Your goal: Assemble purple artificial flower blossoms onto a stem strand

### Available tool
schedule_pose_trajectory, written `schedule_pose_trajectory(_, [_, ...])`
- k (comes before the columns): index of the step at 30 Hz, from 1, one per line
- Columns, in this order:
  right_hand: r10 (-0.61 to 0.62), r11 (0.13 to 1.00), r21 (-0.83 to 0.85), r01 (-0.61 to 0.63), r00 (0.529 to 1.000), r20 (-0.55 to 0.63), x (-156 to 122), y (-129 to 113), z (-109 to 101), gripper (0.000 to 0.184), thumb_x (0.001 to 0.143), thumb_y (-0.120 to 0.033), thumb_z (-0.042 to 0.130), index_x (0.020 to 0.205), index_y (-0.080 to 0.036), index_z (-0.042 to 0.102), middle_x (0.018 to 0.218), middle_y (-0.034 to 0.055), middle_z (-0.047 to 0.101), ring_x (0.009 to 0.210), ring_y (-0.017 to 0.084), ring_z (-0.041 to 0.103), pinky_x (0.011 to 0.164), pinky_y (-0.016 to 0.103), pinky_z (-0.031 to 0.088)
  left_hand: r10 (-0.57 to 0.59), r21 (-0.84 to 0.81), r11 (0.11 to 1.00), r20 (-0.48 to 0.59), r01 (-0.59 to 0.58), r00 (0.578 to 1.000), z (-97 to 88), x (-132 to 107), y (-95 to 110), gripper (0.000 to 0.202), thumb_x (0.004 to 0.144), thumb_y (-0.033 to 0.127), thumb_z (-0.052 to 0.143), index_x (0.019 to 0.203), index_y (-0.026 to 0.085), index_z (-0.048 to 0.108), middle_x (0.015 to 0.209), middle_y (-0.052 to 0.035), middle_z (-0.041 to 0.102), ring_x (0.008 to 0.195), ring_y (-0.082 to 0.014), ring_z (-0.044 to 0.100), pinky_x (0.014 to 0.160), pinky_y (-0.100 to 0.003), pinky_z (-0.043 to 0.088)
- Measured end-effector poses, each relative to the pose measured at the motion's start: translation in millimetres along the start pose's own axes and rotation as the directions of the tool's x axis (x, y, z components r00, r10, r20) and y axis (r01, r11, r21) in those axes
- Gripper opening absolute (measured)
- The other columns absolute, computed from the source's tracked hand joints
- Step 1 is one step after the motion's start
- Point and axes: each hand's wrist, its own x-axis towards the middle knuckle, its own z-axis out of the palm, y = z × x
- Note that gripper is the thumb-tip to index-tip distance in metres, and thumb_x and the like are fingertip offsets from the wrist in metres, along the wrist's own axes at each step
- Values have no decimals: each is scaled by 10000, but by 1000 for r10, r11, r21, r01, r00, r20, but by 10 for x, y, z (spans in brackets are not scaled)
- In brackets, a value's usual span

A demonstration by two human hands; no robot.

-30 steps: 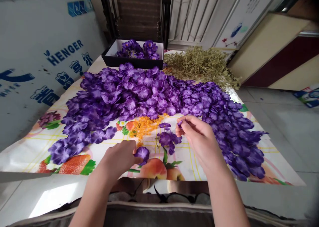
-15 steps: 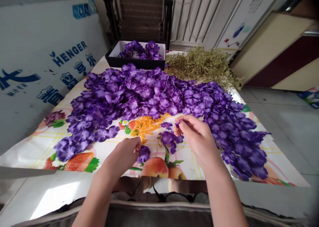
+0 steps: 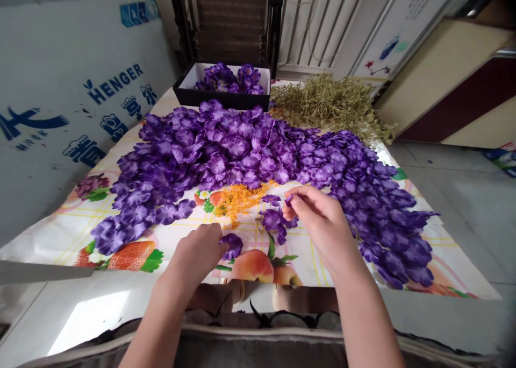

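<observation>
My left hand [image 3: 198, 252] is low over the near part of the table, fingers curled in. A loose purple artificial flower [image 3: 233, 246] shows at its fingertips, which are partly hidden behind the hand. Thumb and forefinger of my right hand [image 3: 316, 212] pinch a small purple petal piece [image 3: 288, 200]. Just left of that hand lies a small cluster of purple flowers [image 3: 274, 221] on a thin stem. Small orange flower centres [image 3: 241, 200] are scattered between the hands and a large heap of purple petal layers [image 3: 226, 147].
A black box with white inside [image 3: 220, 100] holds purple flowers at the back. Dry-looking green stems [image 3: 332, 101] are piled at the back right. The heap curves down both sides of the fruit-printed tablecloth [image 3: 177, 249]. A chair [image 3: 229, 26] stands behind; a white lettered panel [image 3: 80, 50] borders the left.
My left hand has shifted slightly left, away from the flower cluster. My right hand keeps its pinch in nearly the same place. The whole view has moved a little.
</observation>
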Motion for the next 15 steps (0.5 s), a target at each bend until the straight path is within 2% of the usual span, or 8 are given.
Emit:
schedule_pose_trajectory(8, [-13,999,-41,12,1000,-6,-68,-43,-26,78,799,-265,626,799,-188,643,672,-2,641,612,137,641,603,278,540,12,-28,999,-90,-14,996,-13,-67,-34,235,856,244,425,691,179,579,745,-107,648,705,-267,629,571,-307,341])
schedule_pose_trajectory(12, [0,999,-40,0,1000,-3,-104,-37,-72,78,807,-263,626,812,-188,649,682,-5,644,620,127,641,614,263,534,46,-98,993,-186,-65,982,-34,-94,-34,255,867,238,430,668,161,569,809,-128,638,735,-260,616,614,-320,369])
schedule_pose_trajectory(15, [12,999,-50,-12,1000,6,-134,-47,-99,85,808,-265,644,850,-191,652,713,-7,650,664,121,643,646,248,526,46,-186,978,-269,-98,962,-91,-116,22,291,879,306,446,659,164,572,722,-91,635,710,-242,613,605,-306,388])
